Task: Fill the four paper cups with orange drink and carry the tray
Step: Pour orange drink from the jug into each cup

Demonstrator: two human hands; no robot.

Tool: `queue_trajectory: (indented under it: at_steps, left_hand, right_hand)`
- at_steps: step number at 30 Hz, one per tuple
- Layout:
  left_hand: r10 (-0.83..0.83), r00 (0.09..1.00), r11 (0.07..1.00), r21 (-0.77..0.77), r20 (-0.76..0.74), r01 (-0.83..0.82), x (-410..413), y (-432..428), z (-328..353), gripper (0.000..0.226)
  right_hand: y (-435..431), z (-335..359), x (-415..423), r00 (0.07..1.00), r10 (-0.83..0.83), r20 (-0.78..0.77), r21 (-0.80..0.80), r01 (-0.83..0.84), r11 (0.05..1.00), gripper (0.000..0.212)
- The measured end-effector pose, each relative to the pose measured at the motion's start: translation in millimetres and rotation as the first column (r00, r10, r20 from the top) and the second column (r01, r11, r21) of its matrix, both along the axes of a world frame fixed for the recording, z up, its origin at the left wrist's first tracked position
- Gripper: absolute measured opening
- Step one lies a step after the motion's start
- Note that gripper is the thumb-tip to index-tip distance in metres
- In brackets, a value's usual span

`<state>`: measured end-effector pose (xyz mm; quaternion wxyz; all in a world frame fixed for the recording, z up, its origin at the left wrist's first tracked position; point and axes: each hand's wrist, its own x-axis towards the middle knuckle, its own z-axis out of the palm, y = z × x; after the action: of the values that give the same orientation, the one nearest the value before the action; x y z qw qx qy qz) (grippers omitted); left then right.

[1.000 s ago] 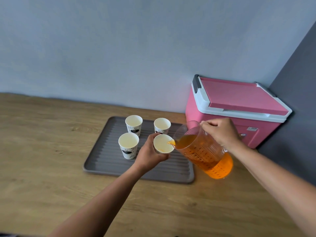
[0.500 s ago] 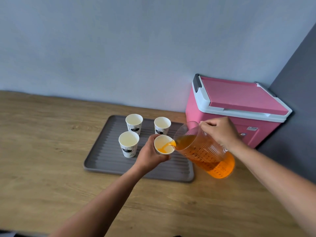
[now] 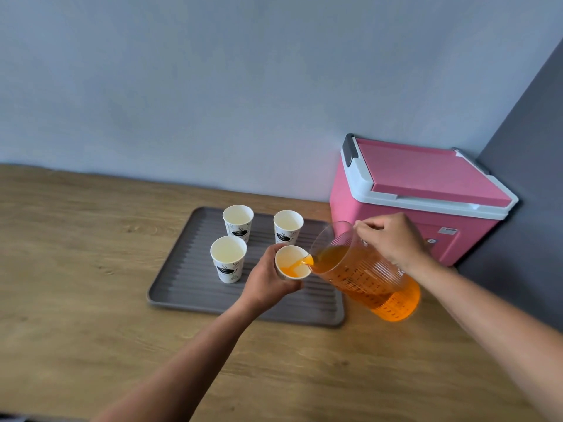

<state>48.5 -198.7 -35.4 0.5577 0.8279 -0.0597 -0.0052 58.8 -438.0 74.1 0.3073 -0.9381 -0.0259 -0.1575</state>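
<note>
From the head camera, the gray tray (image 3: 182, 287) lies on the wooden table (image 3: 76, 269), and I use it as the landmark. Three paper cups stand upright on it and look empty: one at the far left (image 3: 238, 221), one at the far middle (image 3: 288, 226), one nearer on the left (image 3: 228, 258). The fourth cup (image 3: 292, 263) is held just above the right part of the tray. The left hand (image 3: 268, 280) is wrapped around its side, fingers closed on it. The right hand (image 3: 393, 240) is closed on the upper back of the clear plastic jug (image 3: 365, 272), which is tilted with its spout at the cup's rim. A thin stream of orange drink (image 3: 335, 258) runs into the cup, and a little drink lies at its bottom. A pink cooler box (image 3: 420, 193) stands to the right of the tray, behind the jug.

I judge that a paper cup is light and soft, so a hard squeeze would bend its wall; holding it around the middle seems best. The jug looks heavy with liquid and needs a firm hold near its top. The tray seems stiff, but with four full cups it should be taken at its two short edges and kept level.
</note>
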Motion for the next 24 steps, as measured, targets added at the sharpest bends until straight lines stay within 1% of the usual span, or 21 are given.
queue_trajectory:
  at_steps: [13, 20, 24]
  left_hand:
    - [-0.003, 1.0, 1.0, -0.022, -0.008, 0.003, 0.6, -0.4, -4.0, 0.074]
    - [0.004, 1.0, 1.0, -0.018, -0.016, -0.004, 1.6, 0.0, -6.3, 0.075]
    - [-0.004, 1.0, 1.0, -0.017, -0.026, 0.003, 1.9, -0.1, -5.6, 0.073]
  right_hand:
    - [2.8, 3.4, 0.0, 1.0, 0.005, -0.019, -0.051, -0.006, 0.999, 0.037]
    - [2.8, 3.3, 0.2, 1.0, 0.008, -0.019, -0.069, -0.009, 0.998, 0.035]
    - [2.6, 3.5, 0.6, 1.0, 0.011, -0.022, -0.054, -0.012, 0.998, 0.035]
